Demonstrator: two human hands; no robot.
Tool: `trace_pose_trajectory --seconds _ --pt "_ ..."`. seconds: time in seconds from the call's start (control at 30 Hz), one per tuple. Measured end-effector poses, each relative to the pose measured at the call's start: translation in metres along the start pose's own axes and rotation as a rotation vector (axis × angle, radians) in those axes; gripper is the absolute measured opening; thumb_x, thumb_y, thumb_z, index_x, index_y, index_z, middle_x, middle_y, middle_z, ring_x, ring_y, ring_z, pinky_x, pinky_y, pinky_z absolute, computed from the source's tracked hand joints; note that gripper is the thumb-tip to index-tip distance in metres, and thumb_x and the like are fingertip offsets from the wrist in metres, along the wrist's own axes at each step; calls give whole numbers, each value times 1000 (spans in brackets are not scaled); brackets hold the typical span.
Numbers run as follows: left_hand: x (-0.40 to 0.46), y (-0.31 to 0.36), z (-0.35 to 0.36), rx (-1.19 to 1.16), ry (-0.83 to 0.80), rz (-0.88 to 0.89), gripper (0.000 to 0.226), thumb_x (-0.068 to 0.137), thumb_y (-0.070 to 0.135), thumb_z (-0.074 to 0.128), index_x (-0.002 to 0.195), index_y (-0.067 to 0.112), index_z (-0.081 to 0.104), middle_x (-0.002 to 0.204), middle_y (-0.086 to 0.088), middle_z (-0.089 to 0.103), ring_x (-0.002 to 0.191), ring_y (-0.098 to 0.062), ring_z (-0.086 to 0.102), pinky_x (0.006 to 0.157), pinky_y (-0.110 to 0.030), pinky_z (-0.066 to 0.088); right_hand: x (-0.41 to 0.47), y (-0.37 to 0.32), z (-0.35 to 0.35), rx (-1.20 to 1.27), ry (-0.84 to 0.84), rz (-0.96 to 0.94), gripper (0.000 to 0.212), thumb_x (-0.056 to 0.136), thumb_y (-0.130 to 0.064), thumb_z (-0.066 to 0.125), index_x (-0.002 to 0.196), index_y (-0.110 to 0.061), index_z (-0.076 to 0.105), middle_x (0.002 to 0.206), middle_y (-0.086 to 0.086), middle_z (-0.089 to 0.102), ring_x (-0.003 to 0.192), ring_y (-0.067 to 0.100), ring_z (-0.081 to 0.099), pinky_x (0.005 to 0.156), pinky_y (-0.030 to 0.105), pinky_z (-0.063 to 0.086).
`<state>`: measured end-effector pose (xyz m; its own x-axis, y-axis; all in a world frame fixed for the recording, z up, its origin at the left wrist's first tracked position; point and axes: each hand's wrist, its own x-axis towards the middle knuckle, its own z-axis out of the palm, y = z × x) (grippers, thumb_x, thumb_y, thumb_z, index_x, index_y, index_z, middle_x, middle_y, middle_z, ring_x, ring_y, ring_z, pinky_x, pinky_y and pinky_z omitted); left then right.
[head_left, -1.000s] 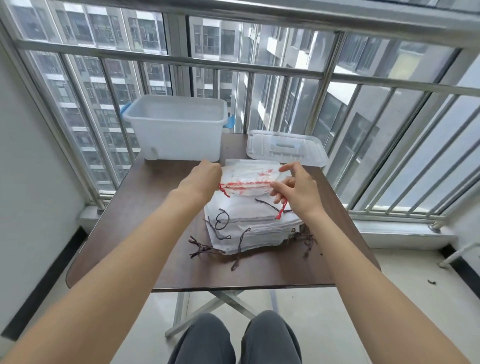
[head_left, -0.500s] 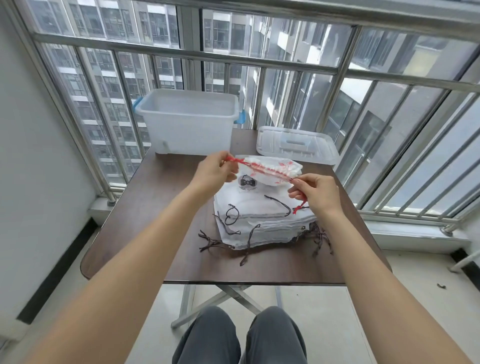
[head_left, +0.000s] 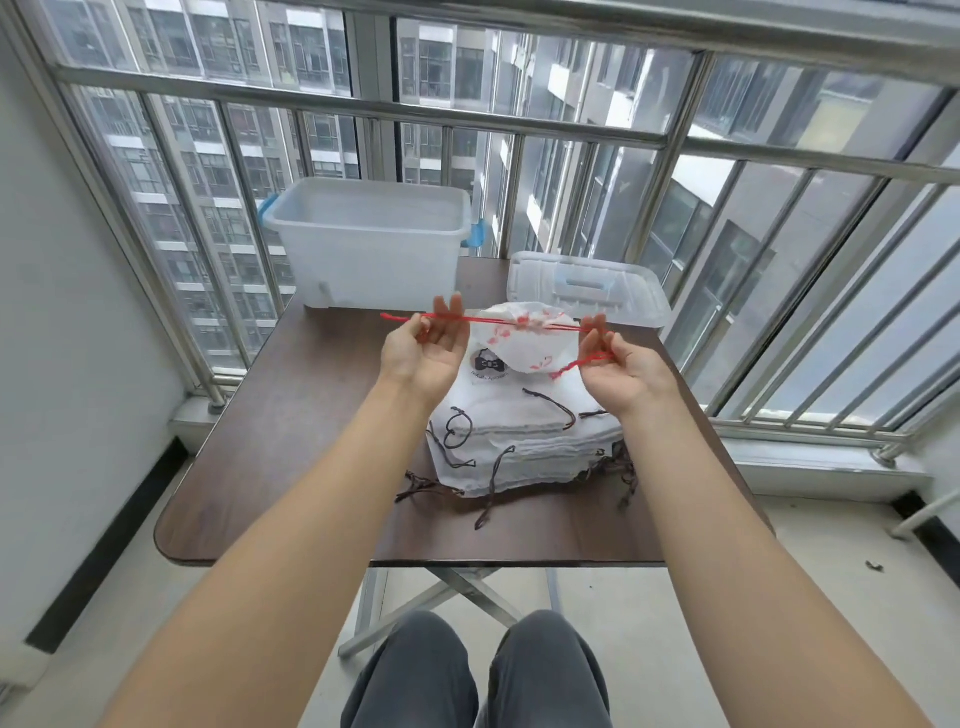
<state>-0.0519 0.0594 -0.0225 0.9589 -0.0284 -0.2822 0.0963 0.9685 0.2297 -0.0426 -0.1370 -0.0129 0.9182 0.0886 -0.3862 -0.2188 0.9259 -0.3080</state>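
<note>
Balcony table (head_left: 291, 415), railing (head_left: 363, 106) close behind. Frame left to right: bin (head_left: 363, 249), uncovered; my left hand (head_left: 423, 351) pinching the red drawstring (head_left: 467, 318); pouch (head_left: 524, 338), mouth gathered, held mid-frame above the stack (head_left: 519, 441); my right hand (head_left: 623, 369) pinching the opposite cord. I judge cinching nearly done and stowing left. Bare tabletop lies left; the lid (head_left: 587, 286) crowds the right.

2 hands raised over the worktop (head_left: 291, 447), left hand (head_left: 423, 345) and right hand (head_left: 621, 366) pinching the red drawstring (head_left: 470, 318) taut, white pouch (head_left: 524, 338) cinched between them, stack of pouches (head_left: 524, 436) below
</note>
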Motion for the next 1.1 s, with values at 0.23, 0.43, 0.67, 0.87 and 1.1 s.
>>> trace_pose_trajectory --seconds 0.23,0.43,0.67,0.87,1.1 --pt "-3 13 1 6 78 66 45 102 12 23 61 9 40 39 -3 44 41 -15 44 68 -28 44 10 -4 4 162 -6 -50 24 97 3 30 80 3 47 77 15 46 67 21 48 34 25 48" --pt "-3 17 2 10 37 71 60 100 7 20 45 8 40 39 0 37 44 -12 31 62 -25 39 10 -4 -1 135 3 -87 21 96 6 31 82 4 47 77 15 46 67 21 47 36 25 49" --pt "-10 19 -1 461 19 178 35 98 12 32 64 15 39 45 5 49 47 -11 47 64 -21 40 -17 2 0 -427 -100 -289 16 89 -3 56 72 -2 56 61 4 62 58 12 63 61 22 57" --pt "-28 -4 17 1068 -129 307 28 94 18 52 67 13 57 63 2 60 55 -7 55 63 -18 45 -28 8 14 -648 -238 -161 14 88 -18 59 77 -9 60 74 3 70 72 15 68 56 20 55" --pt "-33 -18 7 1295 -339 359 28 90 -9 47 105 9 62 97 -3 66 62 -5 58 71 -17 53 -28 11 16 -518 -283 129 30 95 -6 34 105 14 54 110 26 58 90 23 61 72 23 58"
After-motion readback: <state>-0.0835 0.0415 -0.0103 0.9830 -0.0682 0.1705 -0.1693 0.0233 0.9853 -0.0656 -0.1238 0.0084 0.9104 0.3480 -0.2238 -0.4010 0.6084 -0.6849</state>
